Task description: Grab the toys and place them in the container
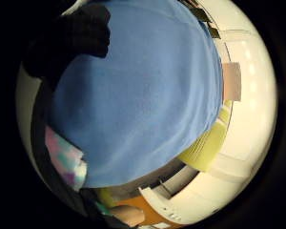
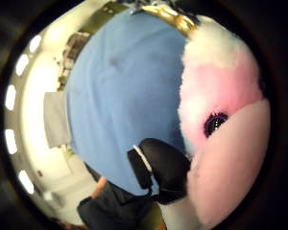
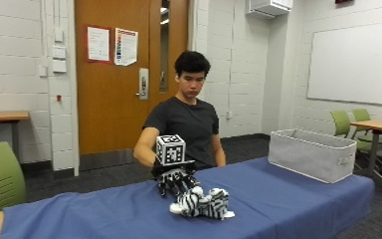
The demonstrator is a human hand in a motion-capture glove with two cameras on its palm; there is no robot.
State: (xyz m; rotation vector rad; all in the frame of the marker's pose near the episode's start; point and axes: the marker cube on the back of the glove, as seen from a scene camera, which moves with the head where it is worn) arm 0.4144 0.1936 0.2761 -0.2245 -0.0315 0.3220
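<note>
your right hand point(image 3: 174, 181): lower centre of frame, just above the toy; whether its fingers hold anything, cannot tell.
zebra toy point(image 3: 201, 203): lying on blue table point(image 3: 290, 199), lower centre.
container point(image 3: 312, 154): right of frame, well apart.

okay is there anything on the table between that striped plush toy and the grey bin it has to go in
Nothing visible. In the outside view only bare blue tablecloth lies between the striped plush toy and the grey bin at the table's far end. The gloved right hand is at the toy.
</note>
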